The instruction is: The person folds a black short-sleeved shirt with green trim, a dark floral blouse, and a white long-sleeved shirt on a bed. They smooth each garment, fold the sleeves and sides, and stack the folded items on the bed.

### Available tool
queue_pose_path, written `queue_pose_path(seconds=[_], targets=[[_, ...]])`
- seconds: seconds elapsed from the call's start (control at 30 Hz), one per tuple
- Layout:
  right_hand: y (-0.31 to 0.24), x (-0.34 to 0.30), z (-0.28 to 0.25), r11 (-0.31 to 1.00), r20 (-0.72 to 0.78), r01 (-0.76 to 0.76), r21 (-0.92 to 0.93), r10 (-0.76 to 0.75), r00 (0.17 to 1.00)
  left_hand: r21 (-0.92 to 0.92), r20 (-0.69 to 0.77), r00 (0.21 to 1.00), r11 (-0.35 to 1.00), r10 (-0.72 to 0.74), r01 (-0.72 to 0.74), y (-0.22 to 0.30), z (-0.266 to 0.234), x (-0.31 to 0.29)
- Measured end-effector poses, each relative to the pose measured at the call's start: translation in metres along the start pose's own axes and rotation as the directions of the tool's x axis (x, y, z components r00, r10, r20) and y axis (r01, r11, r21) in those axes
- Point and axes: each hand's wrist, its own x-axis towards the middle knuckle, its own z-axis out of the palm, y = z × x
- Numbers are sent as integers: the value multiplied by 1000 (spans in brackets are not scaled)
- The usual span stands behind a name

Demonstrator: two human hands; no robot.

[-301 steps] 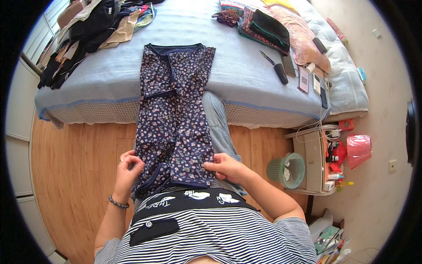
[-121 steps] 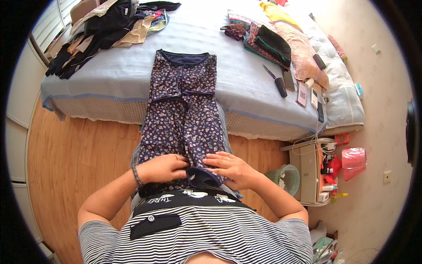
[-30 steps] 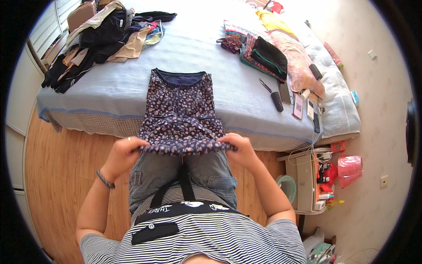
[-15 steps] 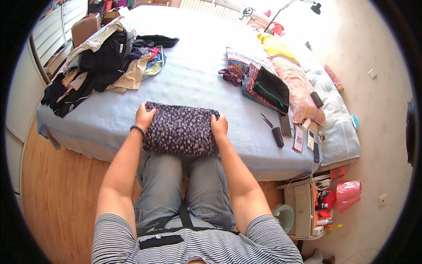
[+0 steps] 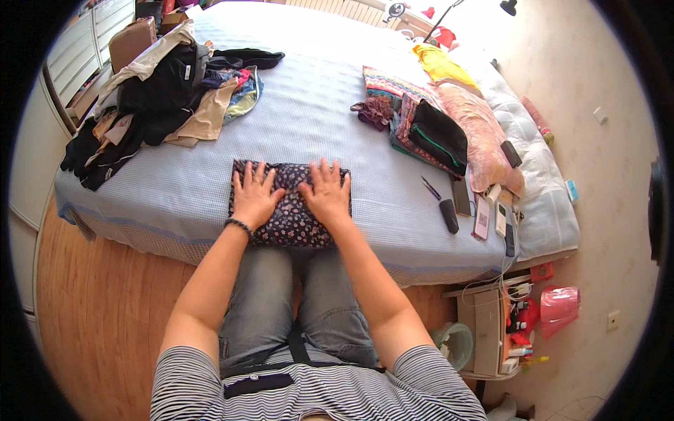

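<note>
A dark floral-print piece of folded cloth (image 5: 291, 228) lies as a rectangle on the near edge of the bed, just beyond my knees. My left hand (image 5: 255, 200) rests flat on its left half, fingers spread. On its right half my right hand (image 5: 327, 193) presses down, also flat with fingers apart. Both thumbs point inward, with a small gap between them. Neither hand grips the fabric. Parts of the cloth under the palms are hidden.
A heap of loose clothes (image 5: 161, 98) covers the bed's far left. To the right lie folded garments (image 5: 434, 137), a pink pillow (image 5: 481, 140), a pen (image 5: 430, 187), a dark case (image 5: 448, 216) and a phone (image 5: 481, 219). Beside the bed stands a small cabinet (image 5: 479, 330).
My hands have let go of the cloth's two side edges and moved inward onto its top. The cloth now lies flat on the bed edge instead of being held up.
</note>
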Motion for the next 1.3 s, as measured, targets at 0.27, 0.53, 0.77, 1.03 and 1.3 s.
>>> queue_pose_path(seconds=[0.27, 0.53, 0.77, 1.03, 1.3], targets=[[43, -12, 4, 908, -270, 26, 418, 97, 958, -637, -283, 949, 767, -142, -75, -86, 10, -7], [105, -30, 4, 581, 334, -583, 568, 484, 809, -880, 474, 872, -27, -119, 474, -78, -9, -13], [66, -32, -16, 170, 374, -410, 896, 209, 904, -854, 450, 892, -273, 40, 443, -58, -4, -8], [191, -4, -98, 266, -105, 23, 964, 299, 949, -934, 204, 966, -264, 160, 241, 94, -95, 76], [372, 87, -251, 510, -202, -86, 856, 483, 852, -967, 41, 951, -228, 308, 115, 258, -109, 273]])
